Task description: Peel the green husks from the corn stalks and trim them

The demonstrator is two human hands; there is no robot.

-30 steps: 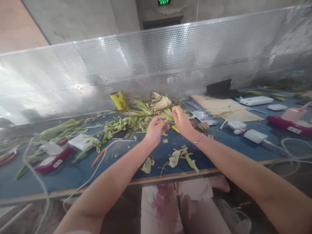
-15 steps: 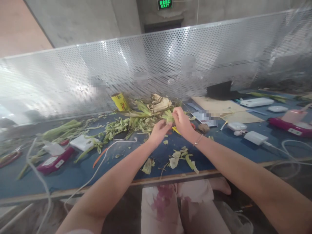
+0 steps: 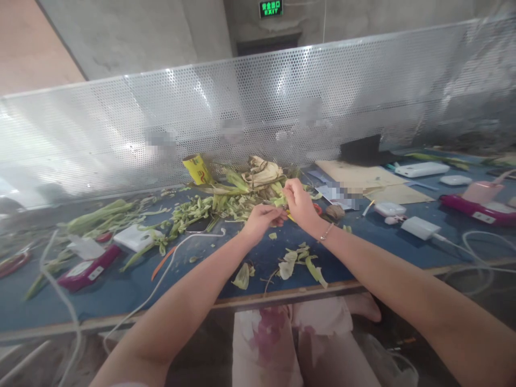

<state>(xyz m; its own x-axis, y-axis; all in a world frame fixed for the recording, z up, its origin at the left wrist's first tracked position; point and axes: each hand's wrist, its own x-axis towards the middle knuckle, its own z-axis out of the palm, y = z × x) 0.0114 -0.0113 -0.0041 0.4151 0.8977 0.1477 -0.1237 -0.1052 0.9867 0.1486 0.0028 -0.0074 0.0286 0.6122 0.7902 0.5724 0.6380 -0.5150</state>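
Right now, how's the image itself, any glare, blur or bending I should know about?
Head view: bright glare streaks across the perforated metal screen; the table edge bows from wide-angle distortion; the far left and right margins smear soft; the left hand and right hand at the green leaf scraps are fairly sharp.

Matt blue table cover, shiny perforated metal screen, glossy white plastic charger
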